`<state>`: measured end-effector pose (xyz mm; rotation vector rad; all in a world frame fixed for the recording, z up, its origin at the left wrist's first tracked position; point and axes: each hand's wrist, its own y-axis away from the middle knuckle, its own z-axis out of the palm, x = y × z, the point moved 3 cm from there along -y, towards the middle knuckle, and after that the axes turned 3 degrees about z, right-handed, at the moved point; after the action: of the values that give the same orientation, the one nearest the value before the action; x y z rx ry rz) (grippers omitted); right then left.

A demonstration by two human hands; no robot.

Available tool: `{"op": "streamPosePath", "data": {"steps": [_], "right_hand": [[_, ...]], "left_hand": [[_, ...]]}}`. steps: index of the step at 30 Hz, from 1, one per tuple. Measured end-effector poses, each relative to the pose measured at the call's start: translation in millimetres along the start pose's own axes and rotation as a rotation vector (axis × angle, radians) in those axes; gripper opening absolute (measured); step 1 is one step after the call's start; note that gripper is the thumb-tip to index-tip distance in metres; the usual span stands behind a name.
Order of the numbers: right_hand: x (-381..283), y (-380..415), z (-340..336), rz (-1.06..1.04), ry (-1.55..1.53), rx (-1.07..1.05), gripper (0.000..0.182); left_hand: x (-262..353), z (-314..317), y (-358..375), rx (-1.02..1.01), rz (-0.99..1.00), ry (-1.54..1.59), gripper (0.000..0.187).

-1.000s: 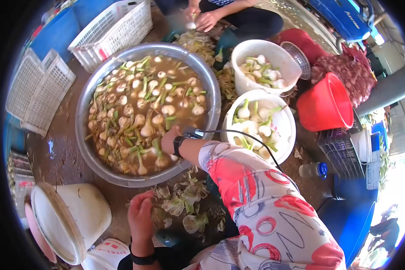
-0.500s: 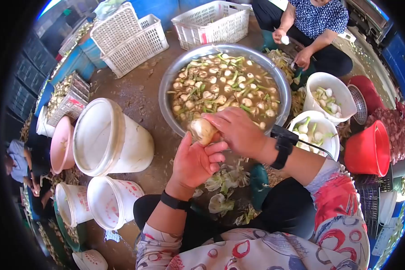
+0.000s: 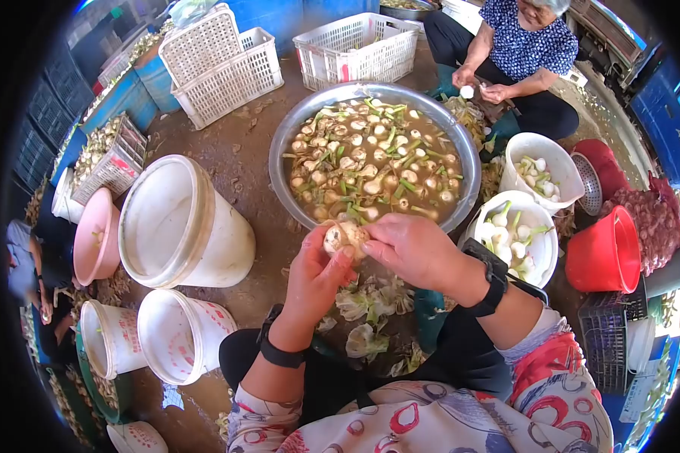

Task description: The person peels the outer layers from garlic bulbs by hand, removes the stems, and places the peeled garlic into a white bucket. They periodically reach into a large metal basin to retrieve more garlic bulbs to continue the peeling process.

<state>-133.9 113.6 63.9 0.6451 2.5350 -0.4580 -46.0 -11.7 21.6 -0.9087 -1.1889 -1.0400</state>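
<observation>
A pale bulb with brownish skin (image 3: 344, 238) is held between both my hands, just in front of the near rim of a wide metal basin (image 3: 281, 198). My left hand (image 3: 315, 273) cups it from the left with its fingers wrapped round it. From the right, the thumb and fingers of my right hand (image 3: 409, 249) pinch its side. Many bulbs and green stems float in the basin's brown water. Peeled leaves (image 3: 370, 306) lie on the ground below my hands.
White buckets (image 3: 230, 241) and a pink basin (image 3: 97, 238) stand left. White crates (image 3: 355, 57) are behind the metal basin. On the right are a bowl of peeled bulbs (image 3: 515, 234), another white bucket (image 3: 544, 170) and a red bucket (image 3: 604, 253). A person (image 3: 525, 49) sits at back right, holding a bulb.
My right hand has moved from above the bulb to its right side and now pinches it. My left fingers have closed round it. The other person's hands have come together.
</observation>
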Motion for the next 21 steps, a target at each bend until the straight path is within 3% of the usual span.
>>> {"op": "streamPosePath", "data": {"steps": [2, 4, 7, 11, 13, 15, 17, 19, 21], "right_hand": [[-2, 1, 2, 0.025, 0.05, -0.06, 0.027], [0, 2, 6, 0.101, 0.149, -0.171, 0.022], [1, 4, 4, 0.086, 0.064, -0.118, 0.02], [11, 3, 4, 0.124, 0.121, -0.145, 0.019], [16, -1, -3, 0.094, -0.062, -0.069, 0.024], [53, -6, 13, 0.176, 0.039, -0.139, 0.025], [76, 0, 24, 0.253, 0.132, -0.197, 0.026], [89, 6, 30, 0.327, 0.332, -0.411, 0.028], [62, -7, 13, 0.412, 0.166, -0.345, 0.029]], "left_hand": [[-3, -1, 0, -0.005, -0.041, -0.043, 0.043], [-3, 1, -1, -0.014, 0.04, -0.321, 0.042], [-6, 4, -3, 0.031, 0.177, -0.406, 0.033], [-9, 2, -5, -0.032, 0.175, -0.438, 0.036], [-15, -3, -7, 0.003, -0.147, 0.216, 0.036], [-6, -3, -12, 0.034, -0.045, 0.591, 0.039], [-3, -19, -15, -0.082, -0.031, 0.739, 0.041], [0, -23, -19, -0.061, -0.032, 0.67, 0.044], [-7, -23, -18, -0.074, -0.081, 0.672, 0.043]]}}
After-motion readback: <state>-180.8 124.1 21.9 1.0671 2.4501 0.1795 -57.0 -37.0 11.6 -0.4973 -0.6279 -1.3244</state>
